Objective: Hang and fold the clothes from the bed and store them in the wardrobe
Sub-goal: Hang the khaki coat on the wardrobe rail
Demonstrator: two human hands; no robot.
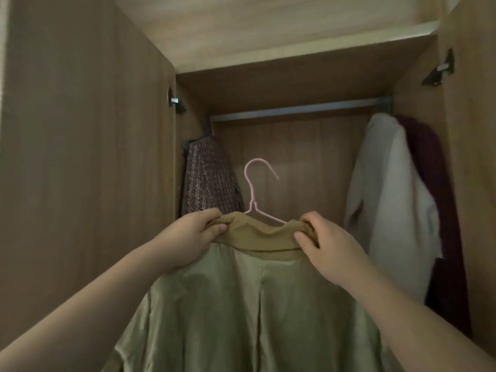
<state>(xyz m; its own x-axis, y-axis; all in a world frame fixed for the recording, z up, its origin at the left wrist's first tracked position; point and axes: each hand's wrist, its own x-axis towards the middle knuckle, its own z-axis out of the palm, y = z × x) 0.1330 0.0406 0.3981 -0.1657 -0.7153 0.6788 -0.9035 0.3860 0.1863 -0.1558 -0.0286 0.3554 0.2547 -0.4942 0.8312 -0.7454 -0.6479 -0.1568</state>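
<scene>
A tan coat with a pale green satin lining (pixel 241 304) is held up on a thin pink wire hanger (pixel 253 202) in front of the open brown wooden wardrobe (pixel 80 157). The left hand (pixel 193 234) is closed on the collar at the left shoulder, fingers curled over the fabric and thumb pressed beneath; the right hand (pixel 319 242) is clamped in the same way on the right shoulder. Between the two sets of fingers the collar sags slightly, and the hanger's hook rises just above them, open end turned right. Well above the fingertips the grey metal rail (pixel 295 110) is seen, not yet reached by the hook. Beyond the left fingers a reddish woven garment (pixel 212 178) hangs; beyond the right fingers a cream jacket (pixel 389 197) and a dark maroon garment (pixel 434 183) hang at the rail's end. For the step to be done well, the coat should be lifted evenly so the shoulders stay seated, the hook guided over the rail in the free middle stretch, and both grips kept until the weight is judged to be carried.
</scene>
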